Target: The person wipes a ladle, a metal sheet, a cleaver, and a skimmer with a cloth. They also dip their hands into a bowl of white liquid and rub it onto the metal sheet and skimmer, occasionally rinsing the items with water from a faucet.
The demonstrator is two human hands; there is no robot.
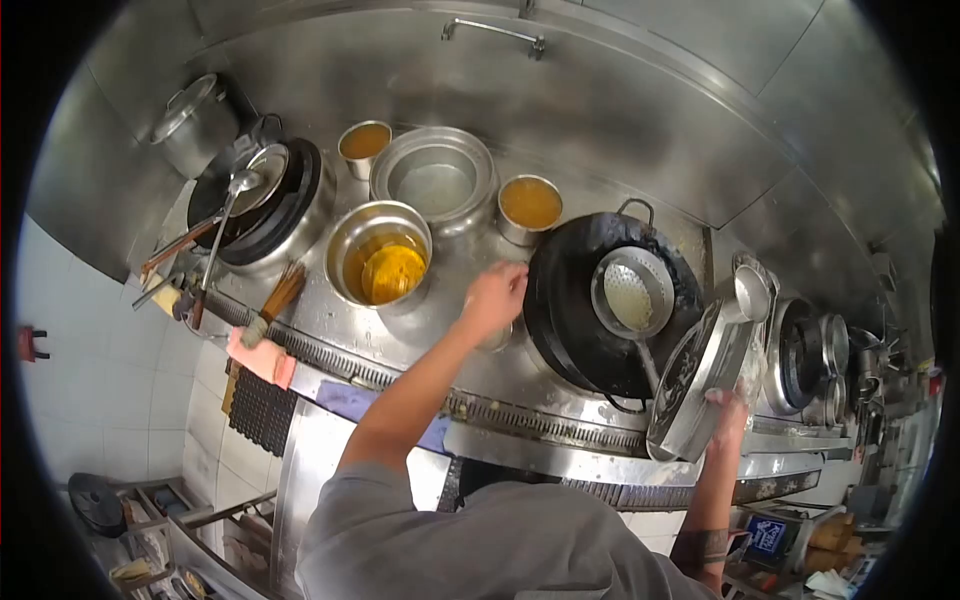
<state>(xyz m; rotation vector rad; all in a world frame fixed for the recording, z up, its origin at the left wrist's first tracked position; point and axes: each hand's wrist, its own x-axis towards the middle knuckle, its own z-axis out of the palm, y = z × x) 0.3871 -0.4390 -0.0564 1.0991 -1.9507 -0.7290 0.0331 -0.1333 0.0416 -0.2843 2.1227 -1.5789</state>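
Note:
My left hand (496, 296) is beside the left rim of a black wok (560, 300), its fingers drawn together; anything in them is hidden. In the wok lies a perforated strainer (627, 292) with a pale patch in its bowl and its handle toward me. At the wok's right, my right hand (730, 412) is closed on the near end of a long metal tray (690, 400), thumb over its edge. The tray is tilted, and a ladle (752, 292) rests at its far end.
Left of the wok stand a bowl of yellow oil (380, 262), a large pot (433, 185) and two orange-filled containers (530, 204) (365, 143). Further left are another wok (255, 200) and a bamboo brush (280, 295). A drain grate (500, 412) runs along the front edge.

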